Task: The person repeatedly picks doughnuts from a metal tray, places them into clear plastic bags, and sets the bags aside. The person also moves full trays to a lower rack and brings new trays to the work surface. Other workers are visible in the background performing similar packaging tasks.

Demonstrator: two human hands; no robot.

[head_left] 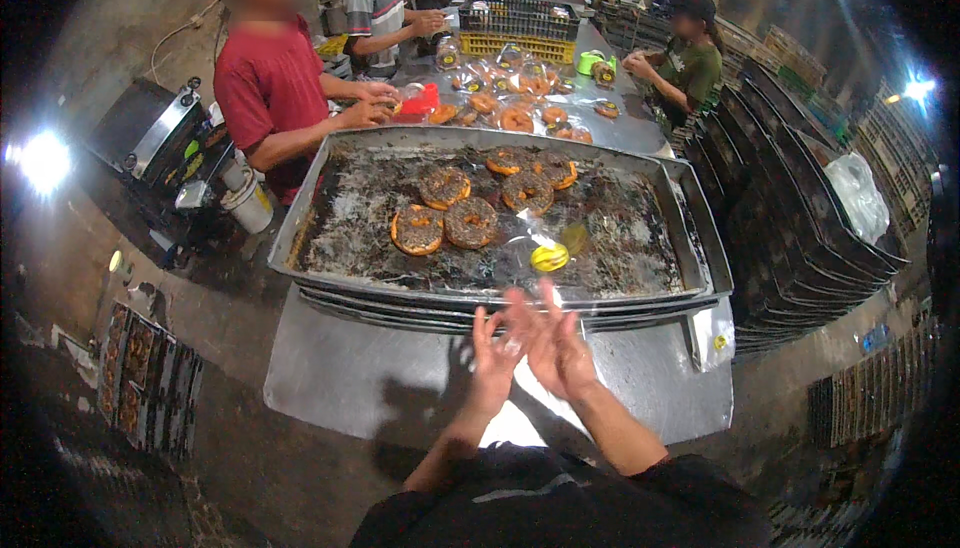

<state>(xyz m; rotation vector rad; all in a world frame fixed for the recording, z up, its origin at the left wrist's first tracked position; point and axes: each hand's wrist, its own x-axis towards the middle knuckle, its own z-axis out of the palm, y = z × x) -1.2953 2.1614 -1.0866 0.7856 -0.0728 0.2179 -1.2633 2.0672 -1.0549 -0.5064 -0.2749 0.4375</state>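
Observation:
Just past the near edge of the tray, my left hand [492, 356] and my right hand [560, 356] are close together, palms facing, with their fingertips smeared by motion. A clear plastic bag [549, 258] with a yellow label stretches over the tray from the right hand's fingertips, which seem to pinch its near end. The left fingers are bent beside it; whether they grip the film is unclear. On the worn, dark-stained tray [440, 298] lie several ring doughnuts with dark sprinkles, the nearest being one doughnut [470, 222] left of the bag.
More trays are stacked beneath on a metal table [340, 358]. A plastic packet [711, 338] lies at its right corner. Beyond are bagged doughnuts [516, 118] and a black crate [518, 20]. Tall tray stacks [790, 198] rise at right. A co-worker in red [265, 78] stands at left; others work farther back.

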